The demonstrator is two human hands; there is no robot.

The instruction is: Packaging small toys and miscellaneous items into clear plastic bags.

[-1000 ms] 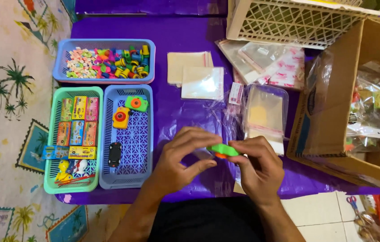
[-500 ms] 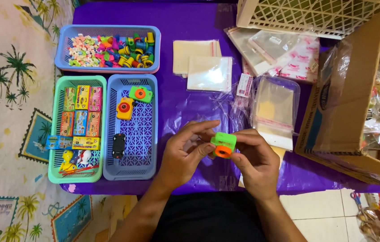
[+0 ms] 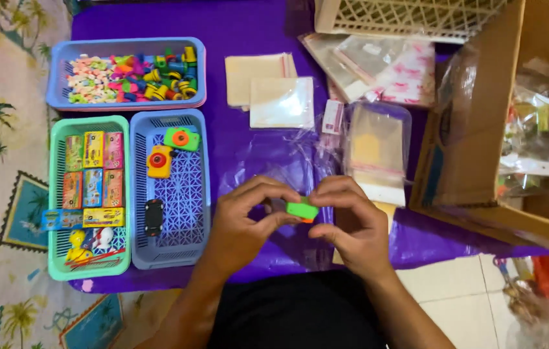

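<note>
A purple desk (image 3: 255,26) is carrying everything. Near its front edge, the left hand (image 3: 242,226) and right hand (image 3: 352,226) are pinching a green toy camera (image 3: 302,209), fingers closing on its ends, long axis lying left-right. Bare desk is lying just beyond; a blue basket (image 3: 139,194) is sitting left.

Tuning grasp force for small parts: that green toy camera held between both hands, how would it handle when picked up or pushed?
The green toy camera looks like moulded plastic, so probably rigid and light; the left hand and right hand pinch it with fingertips only. Its boxy body should slide rather than roll. The smooth surface may be a bit slippery on the purple sheet.
</note>
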